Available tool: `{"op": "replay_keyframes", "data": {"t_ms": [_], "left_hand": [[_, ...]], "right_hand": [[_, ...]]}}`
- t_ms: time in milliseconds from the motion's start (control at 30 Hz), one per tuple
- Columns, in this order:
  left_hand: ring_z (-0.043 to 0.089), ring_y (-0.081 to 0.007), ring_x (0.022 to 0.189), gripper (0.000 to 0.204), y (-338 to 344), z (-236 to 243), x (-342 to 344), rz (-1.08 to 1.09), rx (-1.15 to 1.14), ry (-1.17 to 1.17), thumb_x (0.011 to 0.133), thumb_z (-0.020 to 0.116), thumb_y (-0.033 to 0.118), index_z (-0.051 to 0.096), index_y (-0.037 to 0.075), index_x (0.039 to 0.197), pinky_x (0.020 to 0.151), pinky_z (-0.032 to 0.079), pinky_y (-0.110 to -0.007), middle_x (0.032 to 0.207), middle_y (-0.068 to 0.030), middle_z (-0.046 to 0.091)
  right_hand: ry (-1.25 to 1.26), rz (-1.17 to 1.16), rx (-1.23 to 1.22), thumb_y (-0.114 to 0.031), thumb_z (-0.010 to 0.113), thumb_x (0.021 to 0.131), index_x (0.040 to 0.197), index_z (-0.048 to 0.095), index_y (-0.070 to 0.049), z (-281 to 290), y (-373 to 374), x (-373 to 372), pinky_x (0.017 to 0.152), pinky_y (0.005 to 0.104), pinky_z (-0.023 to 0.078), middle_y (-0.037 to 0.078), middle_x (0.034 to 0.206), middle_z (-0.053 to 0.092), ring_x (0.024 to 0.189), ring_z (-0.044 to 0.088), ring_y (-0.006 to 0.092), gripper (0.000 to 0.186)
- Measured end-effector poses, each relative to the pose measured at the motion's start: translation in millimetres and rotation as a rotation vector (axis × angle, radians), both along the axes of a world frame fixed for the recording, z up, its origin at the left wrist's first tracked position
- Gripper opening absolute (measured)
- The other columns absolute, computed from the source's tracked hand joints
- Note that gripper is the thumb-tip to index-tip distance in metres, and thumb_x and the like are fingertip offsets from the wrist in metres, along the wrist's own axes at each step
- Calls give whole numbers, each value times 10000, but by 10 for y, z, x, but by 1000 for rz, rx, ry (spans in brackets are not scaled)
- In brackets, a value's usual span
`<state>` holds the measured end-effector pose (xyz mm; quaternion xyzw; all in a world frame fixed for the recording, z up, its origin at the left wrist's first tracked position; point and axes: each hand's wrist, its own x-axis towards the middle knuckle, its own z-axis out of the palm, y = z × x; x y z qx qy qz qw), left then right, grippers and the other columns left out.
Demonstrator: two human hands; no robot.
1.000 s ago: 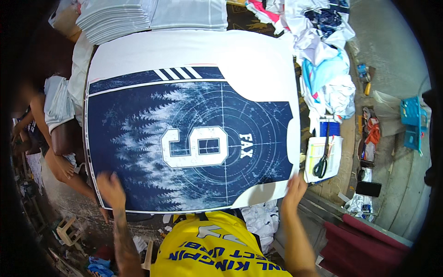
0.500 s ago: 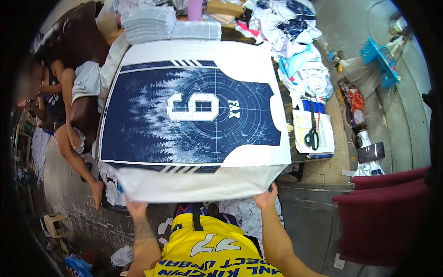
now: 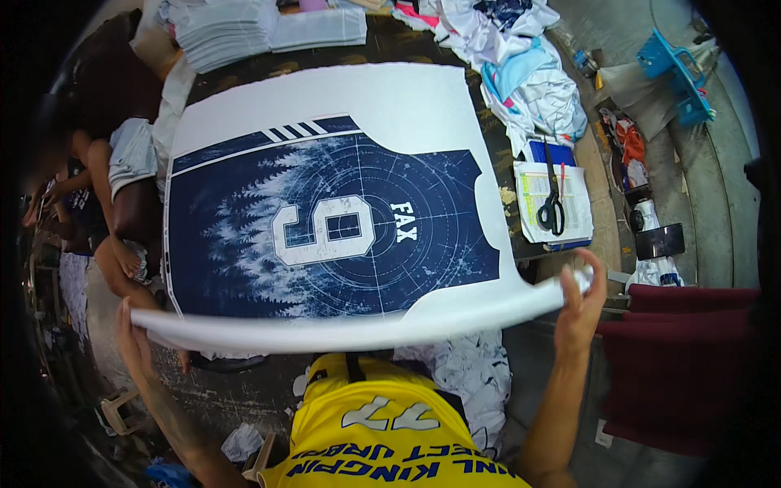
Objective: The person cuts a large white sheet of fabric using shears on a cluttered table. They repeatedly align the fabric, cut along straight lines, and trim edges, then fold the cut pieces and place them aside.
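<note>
A large white fabric sheet [image 3: 399,89] lies over the table, bearing a printed navy jersey panel [image 3: 439,187] with pale pine trees and circular lines. Its near edge is raised in a blurred white band between my hands. At the left end, my left hand [image 3: 133,335] is closed on that edge. My right hand [image 3: 581,299] pinches the right end, where the fabric bunches at the fingertips. Part of the panel's near side is hidden behind the raised band.
Black scissors [image 3: 551,213] rest on papers [image 3: 529,183] at the table's right side. Stacked white sheets [image 3: 224,37] and piled garments [image 3: 537,98] lie at the far side. Another person's leg [image 3: 114,264] is at left. Maroon cloth [image 3: 683,366] hangs at right.
Both hands have risen and spread apart, lifting the sheet's near edge off the table's front. The sheet's far edge has shifted nearer, baring dark tabletop beyond it.
</note>
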<state>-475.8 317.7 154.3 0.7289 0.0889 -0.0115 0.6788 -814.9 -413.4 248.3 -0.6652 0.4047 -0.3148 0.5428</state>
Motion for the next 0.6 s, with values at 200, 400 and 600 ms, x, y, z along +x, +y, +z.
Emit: {"op": "replay_keyframes", "data": {"t_ms": [200,400,600], "left_hand": [[685,-97,859,276,-479,-599,1452,-256,333,416,1063,713,344,698,79,1138,676,523,-253,948,16,693],[450,-55,490,384,-1200,-1084,3118,-117,588,118,1005,778,371,670,89,768,454,321,-267,644,34,562],[733,-447,1113,506,-1742,-1519,4021,-54,1060,8,926,808,441,801,11,1192,970,550,-476,1150,-263,779]], "right_hand": [[487,466,10,-73,773,966,1008,697,-46,151,-548,949,692,230,455,11,883,740,788,627,64,90],[299,391,-238,-116,725,1015,979,714,-34,-308,-1297,2459,658,236,421,40,853,777,718,634,58,91],[395,224,-217,-254,767,1017,987,733,-36,-1035,-1710,3521,682,270,449,51,798,771,721,654,85,223]]}}
